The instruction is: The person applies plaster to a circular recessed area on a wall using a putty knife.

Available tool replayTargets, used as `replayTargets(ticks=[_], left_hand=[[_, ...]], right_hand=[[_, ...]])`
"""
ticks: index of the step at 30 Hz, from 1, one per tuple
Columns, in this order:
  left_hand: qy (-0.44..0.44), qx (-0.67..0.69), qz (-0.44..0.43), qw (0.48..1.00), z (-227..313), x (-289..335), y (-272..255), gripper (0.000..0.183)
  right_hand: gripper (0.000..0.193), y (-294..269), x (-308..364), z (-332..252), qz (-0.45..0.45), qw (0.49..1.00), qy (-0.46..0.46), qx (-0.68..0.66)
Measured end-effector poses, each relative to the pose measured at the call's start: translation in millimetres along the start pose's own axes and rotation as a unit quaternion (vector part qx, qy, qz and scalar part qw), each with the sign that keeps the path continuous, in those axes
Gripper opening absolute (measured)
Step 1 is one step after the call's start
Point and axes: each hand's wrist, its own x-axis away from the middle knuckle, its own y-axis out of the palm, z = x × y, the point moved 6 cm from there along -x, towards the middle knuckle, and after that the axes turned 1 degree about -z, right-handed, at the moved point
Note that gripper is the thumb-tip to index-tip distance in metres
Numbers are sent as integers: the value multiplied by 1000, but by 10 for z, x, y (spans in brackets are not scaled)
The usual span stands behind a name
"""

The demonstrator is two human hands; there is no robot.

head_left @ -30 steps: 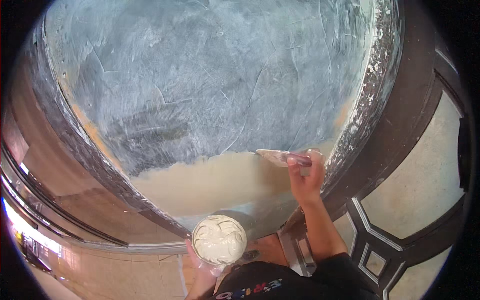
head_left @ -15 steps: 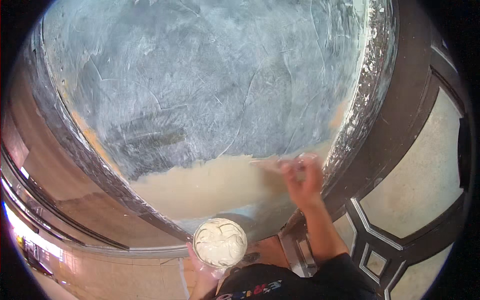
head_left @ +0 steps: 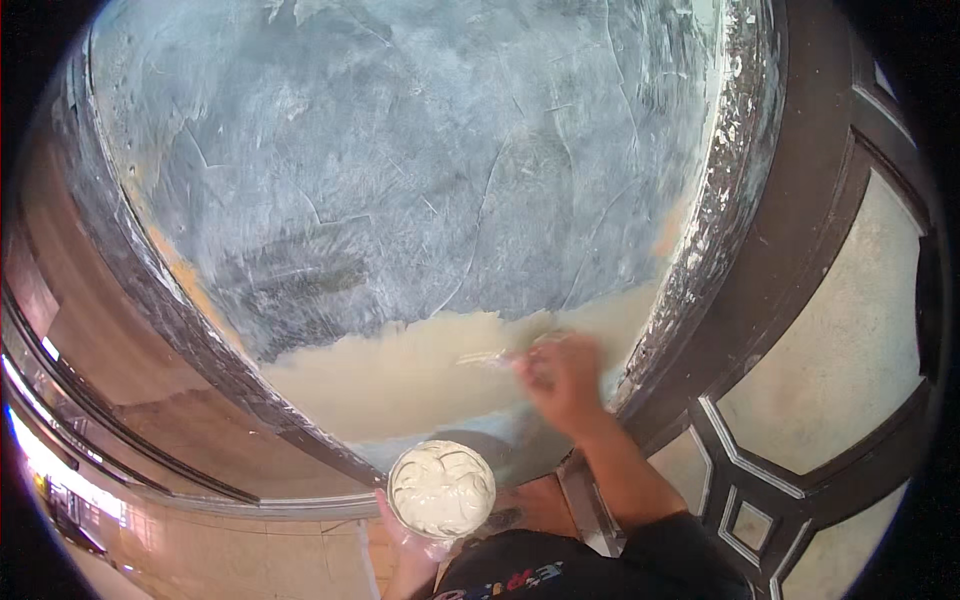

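The putty knife (head_left: 485, 357) lies against or just over the beige band of filler (head_left: 370, 385), its long axis running nearly level, blade pointing leftward from the right hand (head_left: 562, 375). That hand is closed round the handle – blurred, so the exact finger placement cannot be told, nor whether the blade touches. The left hand (head_left: 414, 543) cups a round tub (head_left: 390, 482) of creamy paste (head_left: 442, 490) from below; the tub sits below and left of the right hand, well apart from the blade. Beyond the hands rises a scraped grey-blue wall (head_left: 400, 190), edged on the right by chipped moulding (head_left: 695, 260). Farther right stands dark panelling (head_left: 745, 440); leftward of the left hand – a tan tiled floor (head_left: 240, 555).
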Motion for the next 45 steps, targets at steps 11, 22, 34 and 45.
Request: replayTargets(ticks=[11,22,34,45], left_hand=[[70,-156,-8,985,79,82,-102,79],[137,54,-178,973,241,233,273,110],[-29,0,29,999,267,116,-440,84],[-40,-2,15,999,493,102,-521,86]], right_hand=[[22,-251,-152,280,17,995,93,-14],[23,-111,13,511,-12,975,203,-95],[21,285,248,166,-42,994,96,15],[19,713,765,-569,-108,992,55,-23]])
